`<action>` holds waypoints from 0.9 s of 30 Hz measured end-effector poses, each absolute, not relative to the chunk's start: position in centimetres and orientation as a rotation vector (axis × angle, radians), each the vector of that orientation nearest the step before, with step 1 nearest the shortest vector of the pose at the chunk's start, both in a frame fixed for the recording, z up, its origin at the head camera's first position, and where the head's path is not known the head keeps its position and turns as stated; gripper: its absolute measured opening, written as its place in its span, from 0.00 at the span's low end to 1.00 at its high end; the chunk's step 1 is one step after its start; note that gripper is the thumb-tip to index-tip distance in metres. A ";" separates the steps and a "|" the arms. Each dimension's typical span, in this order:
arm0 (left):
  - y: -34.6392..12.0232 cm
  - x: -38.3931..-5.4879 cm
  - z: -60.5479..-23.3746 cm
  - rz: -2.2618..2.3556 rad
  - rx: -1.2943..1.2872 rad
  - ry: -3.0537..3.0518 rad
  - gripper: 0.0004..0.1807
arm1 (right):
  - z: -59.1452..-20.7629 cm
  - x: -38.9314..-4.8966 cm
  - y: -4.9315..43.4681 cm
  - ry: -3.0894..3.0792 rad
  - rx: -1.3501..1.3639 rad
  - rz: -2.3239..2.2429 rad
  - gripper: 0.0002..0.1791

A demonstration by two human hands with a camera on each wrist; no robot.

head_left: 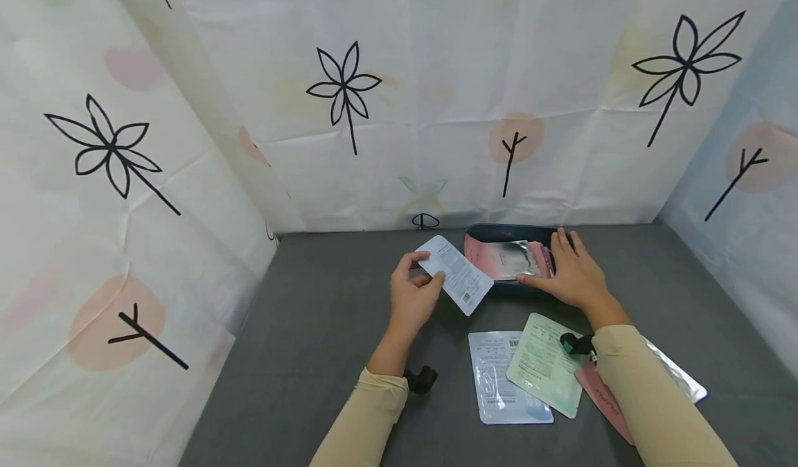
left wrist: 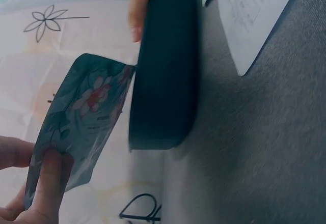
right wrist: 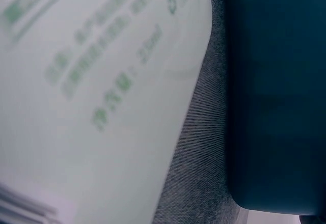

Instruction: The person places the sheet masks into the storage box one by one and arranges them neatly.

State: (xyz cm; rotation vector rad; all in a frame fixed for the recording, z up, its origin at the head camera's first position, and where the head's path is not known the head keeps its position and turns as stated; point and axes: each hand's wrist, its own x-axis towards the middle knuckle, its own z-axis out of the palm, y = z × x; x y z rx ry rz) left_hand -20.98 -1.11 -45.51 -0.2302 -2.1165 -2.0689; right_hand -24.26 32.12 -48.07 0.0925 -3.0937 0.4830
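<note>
My left hand (head_left: 416, 294) pinches a pale blue sheet mask packet (head_left: 458, 276) by its left end, its printed back facing up. From the left wrist view, this packet (left wrist: 84, 122) shows a flower on its other face, and its far end meets the rim of a dark blue bin (left wrist: 165, 76). Pink and silver packets (head_left: 499, 258) lie inside the bin. My right hand (head_left: 576, 276) rests over the bin's right end, fingers straight toward the far rim and thumb stretched along the near side. In the right wrist view, only the bin's outer wall (right wrist: 277, 96) shows, not the hand.
Before the bin on the grey table (head_left: 324, 335) lie a light blue packet (head_left: 508, 380), a green packet (head_left: 545, 363) overlapping it, a pink packet (head_left: 605, 398) and a silver packet (head_left: 679, 373) partly under my right forearm. Printed cloth walls (head_left: 436, 141) stand behind and at both sides.
</note>
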 end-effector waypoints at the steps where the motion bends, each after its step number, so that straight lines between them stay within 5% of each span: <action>1: -0.9 -21.1 -45.6 -2.063 -0.213 -2.110 0.23 | -48.1 -24.3 32.1 -3.091 0.093 0.480 0.76; 27: -0.5 -21.4 -48.1 -2.117 -0.121 -2.183 0.47 | -47.8 -24.4 31.8 -3.125 0.068 0.448 0.76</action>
